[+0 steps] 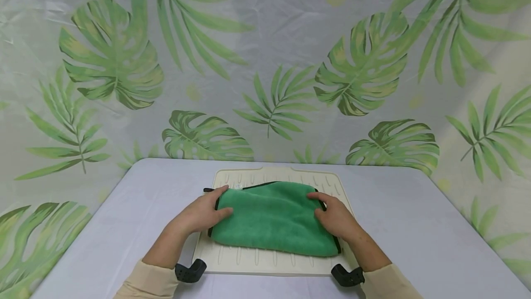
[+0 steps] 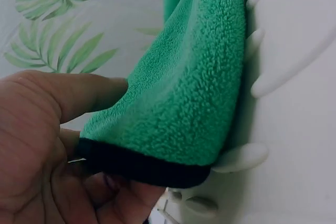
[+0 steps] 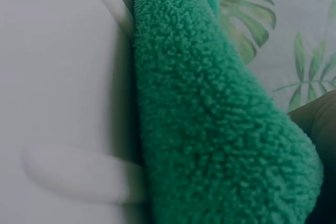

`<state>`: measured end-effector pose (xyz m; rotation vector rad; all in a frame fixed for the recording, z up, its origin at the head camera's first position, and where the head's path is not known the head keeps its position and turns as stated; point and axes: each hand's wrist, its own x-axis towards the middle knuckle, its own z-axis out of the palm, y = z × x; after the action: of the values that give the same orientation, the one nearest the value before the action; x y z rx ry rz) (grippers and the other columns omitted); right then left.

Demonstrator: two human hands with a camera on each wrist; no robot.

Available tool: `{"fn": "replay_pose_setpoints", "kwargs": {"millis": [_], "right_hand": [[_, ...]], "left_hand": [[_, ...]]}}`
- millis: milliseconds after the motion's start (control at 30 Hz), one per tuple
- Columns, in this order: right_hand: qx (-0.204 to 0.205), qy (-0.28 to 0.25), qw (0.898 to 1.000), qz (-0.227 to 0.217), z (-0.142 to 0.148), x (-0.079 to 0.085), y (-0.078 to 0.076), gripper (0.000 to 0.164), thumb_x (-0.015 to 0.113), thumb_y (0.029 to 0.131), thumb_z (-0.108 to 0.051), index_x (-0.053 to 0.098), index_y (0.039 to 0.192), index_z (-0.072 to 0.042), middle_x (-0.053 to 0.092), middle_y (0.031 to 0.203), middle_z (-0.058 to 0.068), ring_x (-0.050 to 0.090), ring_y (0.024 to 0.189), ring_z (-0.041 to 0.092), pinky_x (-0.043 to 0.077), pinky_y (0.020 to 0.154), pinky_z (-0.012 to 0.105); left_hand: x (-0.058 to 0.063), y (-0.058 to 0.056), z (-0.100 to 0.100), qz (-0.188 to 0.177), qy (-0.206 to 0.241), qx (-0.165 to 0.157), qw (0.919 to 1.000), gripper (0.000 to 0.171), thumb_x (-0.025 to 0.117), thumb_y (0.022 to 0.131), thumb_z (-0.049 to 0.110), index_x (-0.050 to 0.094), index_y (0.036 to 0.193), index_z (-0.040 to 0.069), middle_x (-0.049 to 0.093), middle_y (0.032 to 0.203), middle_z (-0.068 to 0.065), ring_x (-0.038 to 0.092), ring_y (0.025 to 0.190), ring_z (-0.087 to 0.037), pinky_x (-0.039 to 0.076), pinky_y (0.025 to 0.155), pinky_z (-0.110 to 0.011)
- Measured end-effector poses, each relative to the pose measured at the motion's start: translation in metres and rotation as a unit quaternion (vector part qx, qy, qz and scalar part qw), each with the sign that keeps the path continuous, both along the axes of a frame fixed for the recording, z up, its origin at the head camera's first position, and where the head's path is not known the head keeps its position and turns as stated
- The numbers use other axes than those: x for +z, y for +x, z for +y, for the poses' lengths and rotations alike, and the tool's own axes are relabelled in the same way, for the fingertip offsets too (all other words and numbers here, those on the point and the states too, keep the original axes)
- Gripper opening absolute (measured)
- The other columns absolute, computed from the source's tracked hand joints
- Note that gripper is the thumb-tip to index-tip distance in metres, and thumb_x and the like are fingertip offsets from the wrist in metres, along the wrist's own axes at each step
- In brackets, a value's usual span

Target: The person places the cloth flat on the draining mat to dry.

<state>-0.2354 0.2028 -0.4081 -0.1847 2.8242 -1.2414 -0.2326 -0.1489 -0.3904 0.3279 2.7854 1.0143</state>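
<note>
A folded green towel (image 1: pixel 269 220) with black edging lies over a cream ridged board (image 1: pixel 232 262). My left hand (image 1: pixel 203 213) holds its left edge; in the left wrist view the thumb (image 2: pixel 92 95) lies on the plush face and other fingers pass beneath the black border (image 2: pixel 142 166). At the opposite end, my right hand (image 1: pixel 336 216) grips the right edge, thumb and forefinger showing on top. In the right wrist view the plush towel (image 3: pixel 210 108) bulges in front of that hand, hiding most of its fingers.
Under the board is a table with a white cover (image 1: pixel 406 225). A leaf-patterned curtain (image 1: pixel 286 36) hangs behind its far edge. Black wrist devices (image 1: pixel 191 271) sit at both cuffs, close to the board's near corners.
</note>
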Motion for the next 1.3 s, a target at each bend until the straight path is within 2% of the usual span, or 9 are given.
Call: {"fn": "replay_pose_setpoints", "kwargs": {"millis": [100, 200, 333, 467, 600, 767, 900, 1167, 1300], "right_hand": [[-0.012, -0.003, 1.000, 0.011, 0.001, 0.000, -0.001, 0.052, 0.046, 0.101, -0.004, 0.048, 0.153, -0.011, 0.044, 0.155, 0.029, 0.029, 0.048, 0.015, 0.038, 0.050, 0.030], [-0.022, -0.001, 0.999, 0.024, 0.002, 0.002, -0.002, 0.058, 0.044, 0.104, -0.006, 0.033, 0.160, -0.010, 0.032, 0.163, 0.027, 0.066, 0.083, 0.037, 0.055, 0.075, 0.044], [-0.004, 0.024, 1.000, 0.013, 0.005, 0.002, -0.003, 0.066, 0.049, 0.103, -0.009, 0.019, 0.163, -0.005, 0.014, 0.168, 0.028, 0.018, 0.153, 0.051, 0.031, 0.117, 0.067], [0.001, 0.057, 0.998, 0.001, 0.007, 0.002, -0.002, 0.065, 0.054, 0.101, -0.012, 0.027, 0.159, -0.001, 0.023, 0.162, 0.035, 0.026, 0.149, 0.054, 0.035, 0.113, 0.068], [-0.018, 0.083, 0.996, 0.005, 0.008, 0.005, -0.001, 0.062, 0.057, 0.099, -0.015, 0.035, 0.155, 0.000, 0.046, 0.140, 0.038, 0.056, 0.121, 0.050, 0.053, 0.087, 0.055], [-0.002, 0.088, 0.996, -0.033, 0.009, 0.010, 0.002, 0.061, 0.056, 0.099, -0.012, 0.036, 0.156, -0.005, 0.065, 0.120, 0.029, 0.050, 0.059, 0.020, 0.043, 0.055, 0.034], [0.009, 0.076, 0.996, -0.047, 0.009, 0.009, 0.003, 0.061, 0.052, 0.098, -0.008, 0.036, 0.157, -0.011, 0.065, 0.127, 0.031, 0.034, 0.049, 0.013, 0.038, 0.051, 0.031], [0.015, 0.070, 0.997, -0.041, 0.016, 0.012, 0.002, 0.060, 0.050, 0.098, -0.010, 0.037, 0.157, -0.008, 0.067, 0.119, 0.024, 0.040, 0.055, 0.016, 0.039, 0.056, 0.033], [0.017, 0.041, 0.998, -0.041, 0.016, 0.010, 0.001, 0.058, 0.050, 0.100, -0.011, 0.037, 0.156, -0.006, 0.068, 0.116, 0.024, 0.044, 0.053, 0.016, 0.041, 0.054, 0.033]], "left_hand": [[0.000, -0.001, 0.001, 0.023, 0.011, -0.003, 0.9997, 0.073, 0.063, 0.101, 0.032, 0.029, 0.162, 0.010, 0.036, 0.163, -0.023, 0.037, 0.149, -0.045, 0.038, 0.115, -0.063], [0.000, -0.002, 0.001, 0.042, 0.040, -0.007, 0.9983, 0.079, 0.062, 0.102, 0.037, 0.020, 0.165, 0.016, 0.015, 0.171, -0.019, 0.021, 0.156, -0.043, 0.030, 0.119, -0.065], [0.002, -0.002, 0.001, 0.030, 0.057, -0.003, 0.9979, 0.085, 0.062, 0.101, 0.041, 0.011, 0.166, 0.019, 0.006, 0.172, -0.021, 0.035, 0.150, -0.046, 0.036, 0.116, -0.064], [0.005, 0.003, -0.002, -0.010, 0.032, 0.009, 0.9994, 0.087, 0.065, 0.100, 0.039, 0.014, 0.165, 0.012, 0.035, 0.161, -0.029, 0.053, 0.136, -0.046, 0.045, 0.108, -0.062], [0.010, 0.006, -0.005, -0.057, 0.004, 0.003, 0.9983, 0.085, 0.072, 0.094, 0.036, 0.027, 0.161, 0.009, 0.067, 0.126, -0.022, 0.069, 0.106, -0.035, 0.056, 0.088, -0.051], [0.012, 0.006, -0.006, -0.070, 0.038, -0.046, 0.9957, 0.076, 0.076, 0.090, 0.017, 0.039, 0.156, 0.010, 0.059, 0.088, -0.006, 0.052, 0.068, -0.018, 0.045, 0.063, -0.033], [0.011, 0.005, -0.004, -0.043, 0.085, -0.061, 0.9936, 0.066, 0.067, 0.096, 0.013, 0.039, 0.156, 0.013, 0.054, 0.093, -0.008, 0.048, 0.067, -0.016, 0.042, 0.062, -0.032], [0.014, 0.002, -0.004, -0.021, 0.095, -0.010, 0.9952, 0.062, 0.064, 0.100, 0.017, 0.038, 0.156, 0.018, 0.058, 0.109, -0.014, 0.049, 0.062, -0.017, 0.045, 0.061, -0.033], [0.007, 0.002, -0.003, -0.049, 0.087, -0.002, 0.9950, 0.064, 0.065, 0.100, 0.022, 0.037, 0.158, 0.015, 0.064, 0.120, -0.017, 0.067, 0.089, -0.024, 0.055, 0.076, -0.040]]}}
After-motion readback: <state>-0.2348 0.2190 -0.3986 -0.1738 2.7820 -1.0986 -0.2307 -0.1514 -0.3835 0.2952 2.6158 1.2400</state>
